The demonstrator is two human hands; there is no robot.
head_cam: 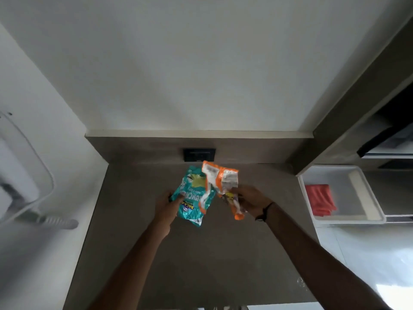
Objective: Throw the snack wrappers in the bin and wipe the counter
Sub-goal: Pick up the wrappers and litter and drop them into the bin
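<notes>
Over the brown counter (pixel 169 260) my left hand (pixel 166 208) grips a teal snack wrapper (pixel 192 193) by its left edge. My right hand (pixel 250 201) holds an orange and white snack wrapper (pixel 220 180), crumpled, with its upper part sticking up toward the wall. The two wrappers overlap in the middle of the view. A red cloth (pixel 319 200) lies folded in a white tray to the right. No bin is in view.
The white tray (pixel 371 211) stands at the right beside the counter. A black wall socket (pixel 199 154) sits on the backsplash behind the wrappers. A white appliance (pixel 20 171) hangs on the left wall. A dark shelf unit (pixel 388 139) is at the upper right.
</notes>
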